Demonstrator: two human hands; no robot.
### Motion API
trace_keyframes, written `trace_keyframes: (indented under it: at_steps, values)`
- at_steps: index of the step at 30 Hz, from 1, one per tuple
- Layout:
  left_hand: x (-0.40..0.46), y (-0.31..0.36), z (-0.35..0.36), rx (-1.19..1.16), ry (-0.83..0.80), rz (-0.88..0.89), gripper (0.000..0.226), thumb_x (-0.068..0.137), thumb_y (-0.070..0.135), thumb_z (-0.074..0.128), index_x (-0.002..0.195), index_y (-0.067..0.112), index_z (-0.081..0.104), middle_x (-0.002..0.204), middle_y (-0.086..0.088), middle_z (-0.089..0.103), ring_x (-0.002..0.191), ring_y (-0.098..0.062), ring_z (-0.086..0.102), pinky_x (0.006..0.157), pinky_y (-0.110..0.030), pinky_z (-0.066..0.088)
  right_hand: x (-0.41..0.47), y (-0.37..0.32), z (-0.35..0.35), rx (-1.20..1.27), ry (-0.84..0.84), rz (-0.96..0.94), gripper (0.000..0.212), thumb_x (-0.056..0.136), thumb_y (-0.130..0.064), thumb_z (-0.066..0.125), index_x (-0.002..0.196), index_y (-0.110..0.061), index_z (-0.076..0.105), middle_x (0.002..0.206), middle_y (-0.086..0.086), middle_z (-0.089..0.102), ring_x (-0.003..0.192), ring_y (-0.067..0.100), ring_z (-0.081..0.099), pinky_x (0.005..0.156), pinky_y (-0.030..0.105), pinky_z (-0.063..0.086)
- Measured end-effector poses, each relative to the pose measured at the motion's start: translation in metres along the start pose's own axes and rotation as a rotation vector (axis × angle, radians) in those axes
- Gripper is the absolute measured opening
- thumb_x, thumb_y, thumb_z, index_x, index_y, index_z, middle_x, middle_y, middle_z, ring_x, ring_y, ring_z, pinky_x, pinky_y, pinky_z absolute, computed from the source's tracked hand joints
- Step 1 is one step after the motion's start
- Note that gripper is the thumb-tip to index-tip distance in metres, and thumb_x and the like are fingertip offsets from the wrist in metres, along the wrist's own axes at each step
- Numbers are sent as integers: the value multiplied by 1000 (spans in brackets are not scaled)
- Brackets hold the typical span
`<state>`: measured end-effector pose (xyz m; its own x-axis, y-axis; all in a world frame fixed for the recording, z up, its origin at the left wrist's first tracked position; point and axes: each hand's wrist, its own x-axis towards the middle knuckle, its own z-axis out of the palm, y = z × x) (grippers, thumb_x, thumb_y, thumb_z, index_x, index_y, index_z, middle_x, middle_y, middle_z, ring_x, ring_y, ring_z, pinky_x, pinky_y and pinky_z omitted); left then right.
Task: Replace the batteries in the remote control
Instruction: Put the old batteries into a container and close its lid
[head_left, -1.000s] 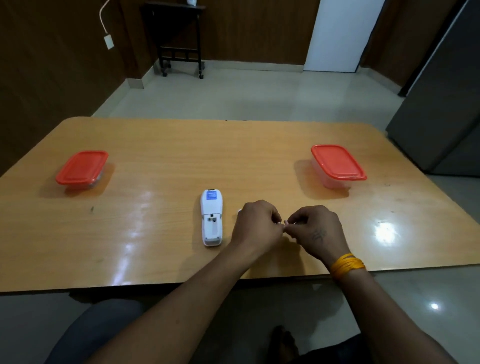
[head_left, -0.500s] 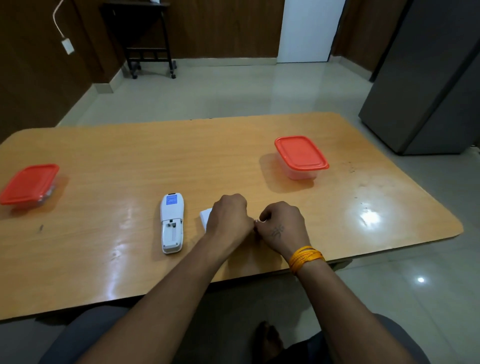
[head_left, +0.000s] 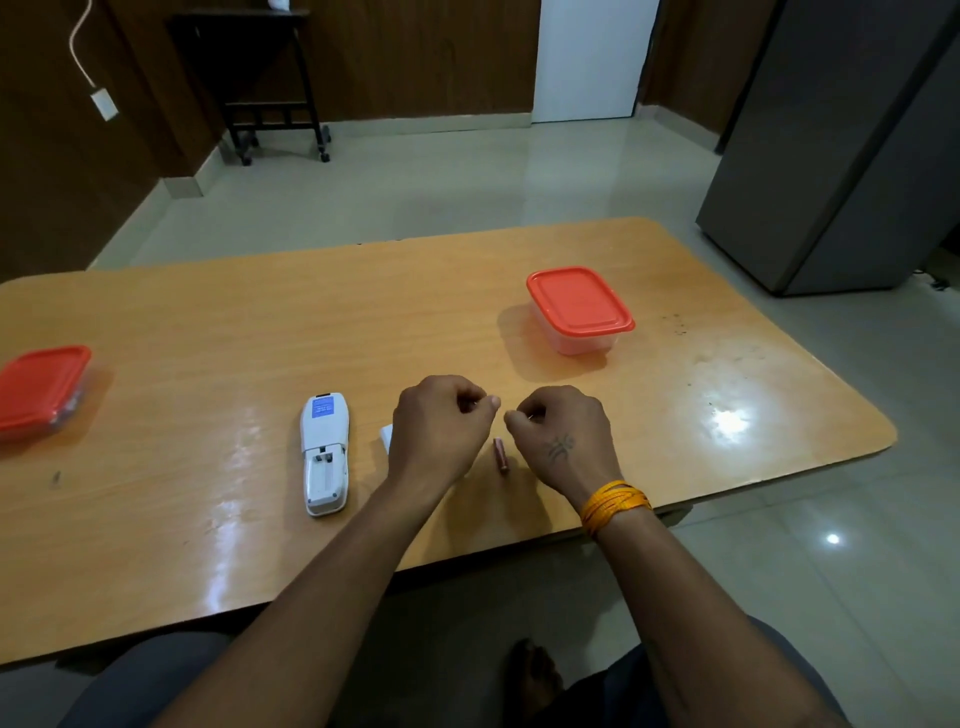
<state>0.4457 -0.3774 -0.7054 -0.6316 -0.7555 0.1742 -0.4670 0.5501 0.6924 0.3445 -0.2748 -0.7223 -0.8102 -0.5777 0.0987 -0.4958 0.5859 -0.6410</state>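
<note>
A white remote control (head_left: 324, 452) lies face down on the wooden table (head_left: 208, 338), and its battery compartment is uncovered. To its right, a white piece, probably the battery cover (head_left: 386, 435), peeks out from behind my left hand (head_left: 441, 426). A small reddish battery (head_left: 501, 454) lies on the table between my two hands. My left hand hovers with its fingers curled and its thumb against the fingertips. My right hand (head_left: 561, 441) is curled the same way just right of the battery. I see nothing in either hand.
A clear container with an orange lid (head_left: 579, 309) stands beyond my right hand. A second orange-lidded container (head_left: 41, 387) sits at the table's left edge. A grey cabinet (head_left: 841, 156) stands on the floor to the right, and a black stand (head_left: 270, 78) at the far wall.
My hands were pressed together, pinching something small. They have drawn slightly apart, and the battery now lies on the table between them. The camera view has shifted to the right.
</note>
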Motion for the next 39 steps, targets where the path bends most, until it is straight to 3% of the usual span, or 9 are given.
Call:
trace_keyframes:
  at_steps: [7,10,13,18,22,26,32,35,39]
  values:
    - [15,18,18,-212,-33,-12,33,92,34,74,122,18,76,93,9,74,80,0,66,77,-24,51,33,18,-31,183,219,106,23,89,-29,69,100,-13,82,94,4,79,91,24,70,80,30,52]
    - [33,31,40,-234,-70,-14,46,92,35,74,134,17,68,113,2,76,94,-12,70,87,-29,55,50,35,-34,189,314,135,33,90,-27,68,116,-10,77,111,10,77,103,29,70,91,41,57]
    - [53,42,65,-242,-98,-29,60,91,36,74,144,13,59,134,-3,69,111,-19,69,98,-39,56,71,53,-36,136,385,118,45,91,-22,67,135,-11,65,131,13,65,116,32,64,98,42,54]
    - [86,54,96,-244,-138,-104,73,87,36,77,149,9,51,146,-10,60,130,-29,59,106,-44,52,102,85,-31,42,250,84,69,90,-12,65,155,-13,42,157,15,43,141,39,45,114,51,45]
    - [98,52,109,-279,-147,-110,61,86,31,78,142,15,59,136,-6,66,123,-27,62,101,-38,54,110,93,-23,-38,216,2,62,89,-6,63,148,-12,50,155,13,46,133,40,52,108,50,50]
    - [102,51,110,-342,-137,-136,61,85,28,80,141,18,59,131,0,68,113,-16,63,89,-29,51,111,92,-24,17,293,-24,51,81,5,63,130,-12,65,132,11,58,113,33,64,92,43,58]
    - [95,34,91,-354,-102,-137,56,81,28,84,134,23,66,118,7,69,111,-16,65,84,-29,51,104,88,-32,107,390,-98,23,83,-7,79,105,-15,78,102,5,65,82,18,68,78,41,62]
    - [89,25,75,-334,-92,-95,77,76,30,89,145,23,54,130,4,64,117,-18,60,89,-32,51,94,74,-35,77,376,-250,18,85,-15,82,102,-15,77,104,4,63,90,21,65,75,41,59]
    - [78,22,60,-241,-73,-33,111,66,48,93,156,22,34,149,0,51,134,-22,50,105,-42,51,81,49,-34,104,321,-419,17,86,-16,82,101,-11,75,115,7,72,107,27,68,88,41,58]
